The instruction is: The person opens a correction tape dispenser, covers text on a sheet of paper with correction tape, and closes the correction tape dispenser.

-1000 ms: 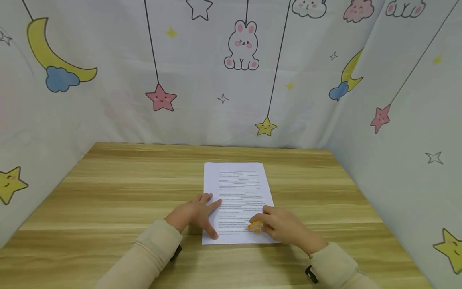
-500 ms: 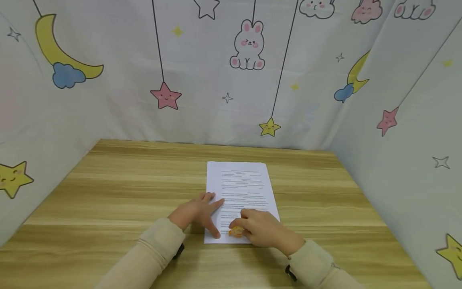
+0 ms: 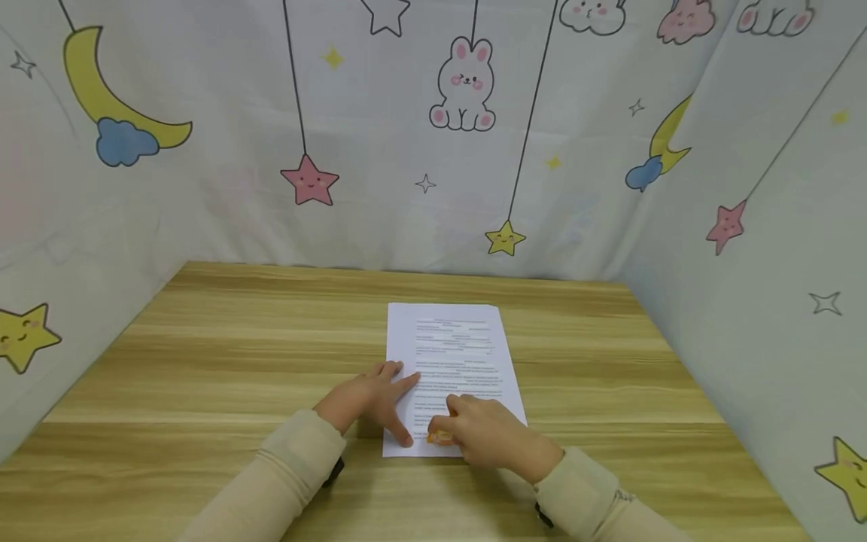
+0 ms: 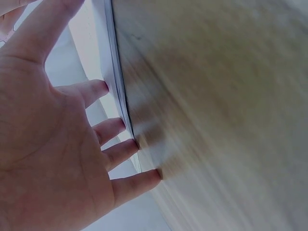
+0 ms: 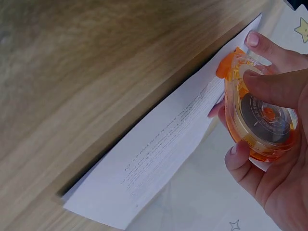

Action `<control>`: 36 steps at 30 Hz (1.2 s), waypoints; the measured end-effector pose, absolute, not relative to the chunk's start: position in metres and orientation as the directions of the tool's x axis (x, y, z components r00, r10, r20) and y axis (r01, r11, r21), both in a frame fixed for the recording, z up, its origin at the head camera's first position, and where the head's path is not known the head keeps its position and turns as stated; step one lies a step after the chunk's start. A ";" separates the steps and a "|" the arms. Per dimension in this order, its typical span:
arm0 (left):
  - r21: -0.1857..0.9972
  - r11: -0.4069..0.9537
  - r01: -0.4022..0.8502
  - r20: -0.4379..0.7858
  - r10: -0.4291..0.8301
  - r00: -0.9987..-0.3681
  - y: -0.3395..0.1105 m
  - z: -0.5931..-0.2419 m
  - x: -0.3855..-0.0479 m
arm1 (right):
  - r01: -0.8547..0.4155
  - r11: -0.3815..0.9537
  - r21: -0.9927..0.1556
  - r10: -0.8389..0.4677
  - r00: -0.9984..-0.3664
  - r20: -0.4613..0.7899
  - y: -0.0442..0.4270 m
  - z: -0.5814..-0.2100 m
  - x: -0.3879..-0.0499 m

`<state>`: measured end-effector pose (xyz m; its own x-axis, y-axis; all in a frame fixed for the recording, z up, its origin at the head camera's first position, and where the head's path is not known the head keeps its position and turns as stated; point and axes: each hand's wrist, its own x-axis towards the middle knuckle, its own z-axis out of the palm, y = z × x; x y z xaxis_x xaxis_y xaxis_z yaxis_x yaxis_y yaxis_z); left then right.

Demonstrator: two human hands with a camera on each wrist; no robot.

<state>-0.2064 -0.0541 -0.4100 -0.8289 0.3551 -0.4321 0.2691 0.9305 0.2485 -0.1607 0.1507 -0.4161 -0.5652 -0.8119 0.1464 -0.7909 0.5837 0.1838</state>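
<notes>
A stack of printed paper [image 3: 447, 342] lies on the wooden table, with pale blank patches among its lines of text. My left hand [image 3: 375, 399] rests at the stack's left edge, fingers spread; in the left wrist view its fingertips [image 4: 115, 124] touch the edge of the sheets. Near the lower left of the text, my right hand [image 3: 491, 433] grips an orange, clear-cased correction tape [image 5: 264, 113] between thumb and fingers. Its orange tip [image 5: 226, 65] points toward the page. Whether the tip touches the paper is hard to tell. The right hand covers the page's lower right part.
The wooden table [image 3: 271, 331] extends around the paper on all sides. A white curtain [image 3: 379, 226] printed with stars, moons and a rabbit hangs behind and along both sides of it.
The right hand has slid left along the bottom lines with the correction tape, mostly in the first half second, then only slightly. My left hand keeps its place on the paper.
</notes>
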 end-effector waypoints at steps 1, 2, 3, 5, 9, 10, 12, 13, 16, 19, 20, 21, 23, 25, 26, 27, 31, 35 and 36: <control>0.248 0.930 0.270 -0.431 0.356 -0.829 -0.054 -0.410 -0.206 | -0.791 0.581 0.192 -0.814 -0.562 0.147 0.151 -0.417 -0.160; 0.248 0.930 0.272 -0.431 0.358 -0.829 -0.054 -0.411 -0.206 | -0.792 0.578 0.196 -0.816 -0.558 0.149 0.150 -0.417 -0.160; 0.247 0.929 0.274 -0.429 0.359 -0.829 -0.055 -0.411 -0.206 | -0.792 0.576 0.201 -0.817 -0.556 0.151 0.150 -0.418 -0.160; 0.245 0.928 0.279 -0.426 0.362 -0.829 -0.054 -0.411 -0.206 | -0.791 0.575 0.208 -0.818 -0.553 0.157 0.150 -0.419 -0.160; 0.236 0.930 0.281 -0.429 0.360 -0.829 -0.054 -0.412 -0.207 | -0.789 0.572 0.224 -0.820 -0.547 0.169 0.152 -0.420 -0.160; 0.237 0.930 0.281 -0.429 0.360 -0.828 -0.054 -0.412 -0.207 | -0.789 0.572 0.227 -0.821 -0.545 0.171 0.153 -0.420 -0.160; 0.232 0.931 0.283 -0.436 0.359 -0.825 -0.054 -0.412 -0.207 | -0.786 0.578 0.221 -0.816 -0.553 0.166 0.155 -0.420 -0.160; 0.227 0.931 0.286 -0.439 0.360 -0.823 -0.054 -0.413 -0.207 | -0.785 0.580 0.218 -0.815 -0.556 0.163 0.156 -0.420 -0.159; 0.236 0.928 0.289 -0.438 0.367 -0.820 -0.054 -0.412 -0.206 | -0.780 0.591 0.205 -0.807 -0.570 0.155 0.161 -0.419 -0.158; 0.240 0.926 0.292 -0.434 0.372 -0.821 -0.055 -0.411 -0.205 | -0.782 0.592 0.195 -0.805 -0.569 0.167 0.167 -0.418 -0.158; 0.247 0.924 0.291 -0.429 0.374 -0.822 -0.055 -0.410 -0.205 | -0.782 0.592 0.193 -0.805 -0.567 0.175 0.169 -0.418 -0.158; 0.247 0.924 0.293 -0.428 0.375 -0.822 -0.055 -0.410 -0.205 | -0.783 0.591 0.192 -0.806 -0.564 0.183 0.171 -0.418 -0.158; 0.249 0.923 0.293 -0.428 0.376 -0.822 -0.054 -0.410 -0.205 | -0.784 0.593 0.182 -0.803 -0.563 0.195 0.175 -0.418 -0.157; 0.251 0.923 0.293 -0.430 0.378 -0.820 -0.054 -0.411 -0.206 | -0.782 0.598 0.174 -0.800 -0.566 0.200 0.180 -0.418 -0.157; 0.253 0.923 0.291 -0.430 0.377 -0.820 -0.054 -0.412 -0.206 | -0.782 0.602 0.161 -0.796 -0.572 0.198 0.182 -0.418 -0.157; 0.247 0.925 0.289 -0.433 0.373 -0.821 -0.054 -0.413 -0.207 | -0.782 0.605 0.152 -0.794 -0.575 0.197 0.184 -0.418 -0.157; 0.241 0.928 0.285 -0.432 0.365 -0.825 -0.054 -0.416 -0.207 | -0.779 0.614 0.127 -0.786 -0.587 0.197 0.191 -0.418 -0.157; 0.263 0.920 0.290 -0.430 0.381 -0.819 -0.054 -0.411 -0.205 | -0.777 0.618 0.121 -0.781 -0.589 0.208 0.193 -0.417 -0.157; 0.271 0.917 0.293 -0.427 0.387 -0.817 -0.054 -0.410 -0.205 | -0.777 0.618 0.115 -0.780 -0.588 0.215 0.194 -0.417 -0.158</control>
